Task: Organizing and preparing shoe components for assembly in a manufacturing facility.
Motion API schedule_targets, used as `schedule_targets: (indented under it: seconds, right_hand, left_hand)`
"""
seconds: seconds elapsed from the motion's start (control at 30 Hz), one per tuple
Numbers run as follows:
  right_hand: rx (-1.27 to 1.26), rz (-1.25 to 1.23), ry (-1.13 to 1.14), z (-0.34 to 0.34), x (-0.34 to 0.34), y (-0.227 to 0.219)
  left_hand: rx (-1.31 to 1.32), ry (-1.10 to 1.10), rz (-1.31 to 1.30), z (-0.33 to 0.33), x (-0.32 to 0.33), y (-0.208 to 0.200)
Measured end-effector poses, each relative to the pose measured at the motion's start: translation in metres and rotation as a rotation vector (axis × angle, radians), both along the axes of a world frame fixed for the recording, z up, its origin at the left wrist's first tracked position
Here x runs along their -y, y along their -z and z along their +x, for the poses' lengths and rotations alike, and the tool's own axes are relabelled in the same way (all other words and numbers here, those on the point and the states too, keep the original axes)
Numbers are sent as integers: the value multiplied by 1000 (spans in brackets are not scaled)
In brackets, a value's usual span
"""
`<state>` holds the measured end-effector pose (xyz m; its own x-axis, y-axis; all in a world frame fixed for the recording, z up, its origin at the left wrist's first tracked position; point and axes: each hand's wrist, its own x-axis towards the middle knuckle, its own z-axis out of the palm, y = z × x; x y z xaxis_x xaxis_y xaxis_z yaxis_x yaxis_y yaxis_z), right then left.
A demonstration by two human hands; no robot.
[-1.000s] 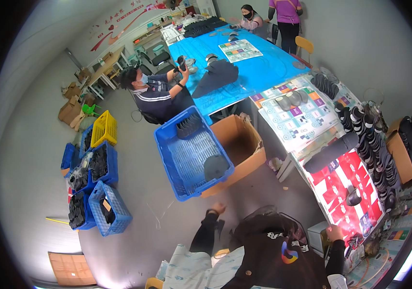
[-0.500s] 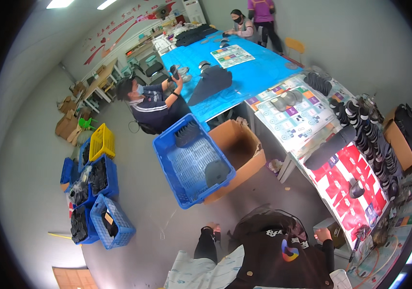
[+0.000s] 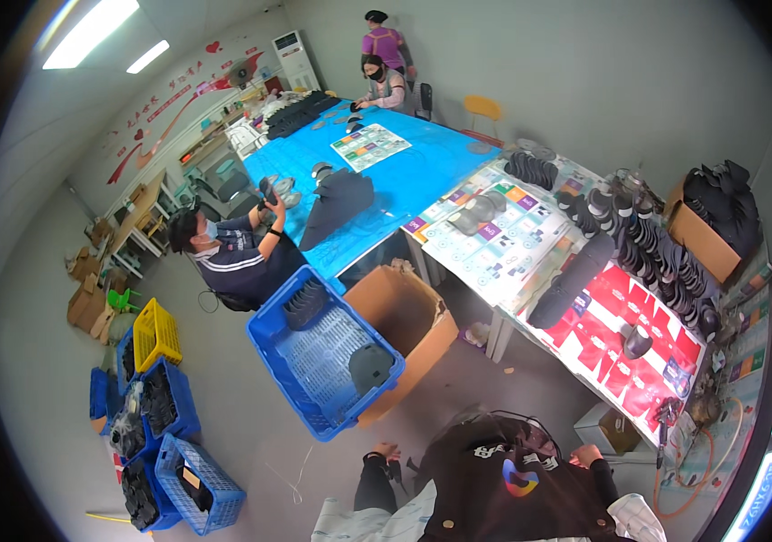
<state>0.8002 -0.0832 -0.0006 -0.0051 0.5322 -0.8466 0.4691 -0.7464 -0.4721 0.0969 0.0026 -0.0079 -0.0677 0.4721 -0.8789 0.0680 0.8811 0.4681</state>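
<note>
My left hand point(image 3: 387, 450) is low in front of me beside my dark apron point(image 3: 485, 483), with its fingers loosely apart and nothing seen in it. On the apron's other side, my right hand point(image 3: 587, 454) is curled closed, and no object shows in it. The nearest thing ahead is a blue plastic crate point(image 3: 321, 366), tilted against an open cardboard box point(image 3: 435, 339). Inside the crate are a nested row of dark curved pieces point(image 3: 306, 305) and a dark rounded piece point(image 3: 370, 367). Neither hand touches the crate.
On my right, a table with red-and-white sheets point(image 3: 603, 334) bears a dark roll point(image 3: 571, 282) and rows of black rounded pieces point(image 3: 652, 235). A person point(image 3: 241, 262) sits at the blue-covered table point(image 3: 422, 163). Stacked crates point(image 3: 201, 488) stand at left; a small box point(image 3: 609, 428) is under the table.
The view has turned, so the crate, box and tables sit further left in the picture. Both hands remain low beside the apron, and the crate's contents look the same.
</note>
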Motion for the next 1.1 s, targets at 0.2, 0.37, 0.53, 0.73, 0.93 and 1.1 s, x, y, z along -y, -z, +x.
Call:
schedule_targets:
  seconds: [0.2,0.37,0.53,0.73,0.93,1.1]
  right_hand:
    - [593,382,-1118,15,61,40]
    - [537,502,-1093,11,57,49]
    - [461,250,-790,-1,11,26]
    - [-55,-40,146,-13,-17,-10]
    - [344,403,-800,-4,-3,0]
    - [437,516,-945,7,27,49]
  left_hand:
    - [20,-115,-114,5,23,1]
    - [80,-64,-51,4,20,4]
    - [230,-85,32,6,16,6]
    - [83,-143,-49,2,20,11]
    - [42,-200,-8,1,39,23]
    - [-11,-43,-117,3,41,24]
